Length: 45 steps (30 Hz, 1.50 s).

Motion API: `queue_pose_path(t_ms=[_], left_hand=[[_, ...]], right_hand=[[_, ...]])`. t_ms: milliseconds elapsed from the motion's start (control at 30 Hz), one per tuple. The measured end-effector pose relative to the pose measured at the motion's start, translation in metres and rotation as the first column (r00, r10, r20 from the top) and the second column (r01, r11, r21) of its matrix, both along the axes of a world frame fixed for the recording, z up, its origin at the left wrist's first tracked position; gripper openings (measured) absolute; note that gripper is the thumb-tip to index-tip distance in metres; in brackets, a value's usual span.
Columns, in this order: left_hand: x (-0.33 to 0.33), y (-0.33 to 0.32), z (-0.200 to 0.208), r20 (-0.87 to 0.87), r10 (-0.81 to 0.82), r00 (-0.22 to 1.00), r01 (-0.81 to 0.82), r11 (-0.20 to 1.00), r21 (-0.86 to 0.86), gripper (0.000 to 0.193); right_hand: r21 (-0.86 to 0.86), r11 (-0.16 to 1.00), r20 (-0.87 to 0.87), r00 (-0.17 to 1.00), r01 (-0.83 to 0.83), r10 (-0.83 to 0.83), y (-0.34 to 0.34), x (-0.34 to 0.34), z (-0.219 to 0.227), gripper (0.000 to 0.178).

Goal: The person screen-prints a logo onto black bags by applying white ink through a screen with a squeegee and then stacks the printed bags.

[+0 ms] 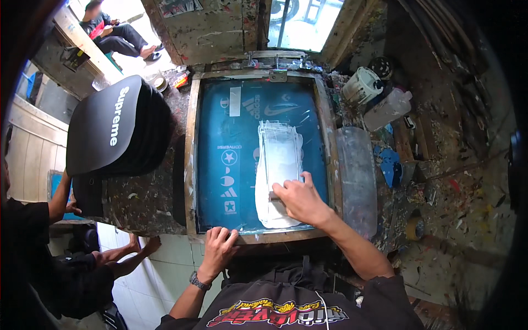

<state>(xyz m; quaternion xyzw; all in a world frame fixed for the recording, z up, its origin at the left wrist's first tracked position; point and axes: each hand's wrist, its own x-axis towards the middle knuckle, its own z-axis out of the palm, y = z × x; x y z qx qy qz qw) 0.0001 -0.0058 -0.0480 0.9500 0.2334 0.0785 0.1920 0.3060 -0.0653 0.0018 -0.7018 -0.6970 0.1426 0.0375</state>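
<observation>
Paint-stained bench (pixel 146 201): wood-framed blue screen (pixel 248 184); black sheet stack (pixel 107 129) left; translucent panel (pixel 357 179) right.

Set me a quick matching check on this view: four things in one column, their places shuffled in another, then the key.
Things
1. Left hand
2. Right hand
3. Stack of black, rounded sheets
4. Round white plastic bucket

Places
A. Right of the rectangular wooden frame, near its far end
B. At the frame's near edge
C. Over the thick white paste on the flat blue screen
D. Left of the frame

Pairs: 1-B, 2-C, 3-D, 4-A
</observation>
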Motion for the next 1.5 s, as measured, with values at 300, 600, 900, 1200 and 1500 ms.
queue_pose_path(t_ms=[300,600,900,1200,1500], left_hand=[[0.006,-0.002,0.006,0.003,-0.005,1.000,0.005,0.993,0.116,0.044],[0.006,-0.005,0.026,0.040,0.022,0.999,-0.027,0.989,0.146,0.037],[0.004,0.002,0.075,0.009,0.013,1.000,-0.014,0.987,0.160,0.036],[0.082,-0.007,0.150,0.747,0.036,0.664,-0.422,0.843,0.334,0.033],[0.203,-0.112,-0.003,0.504,-0.224,0.834,0.511,0.659,-0.552,0.070]], right_hand=[[0.033,0.999,0.024,0.999,0.024,-0.025,-0.065,-0.040,-0.002,0.040],[0.413,0.910,0.190,0.972,0.048,-0.137,-0.097,-0.059,0.001,0.031],[0.589,0.791,0.081,0.961,0.167,-0.264,-0.104,-0.077,0.024,0.036],[0.834,0.552,0.196,0.934,0.000,-0.297,0.015,-0.003,0.216,0.047],[0.591,0.744,0.030,0.913,0.311,-0.406,0.090,0.034,0.375,0.060]])
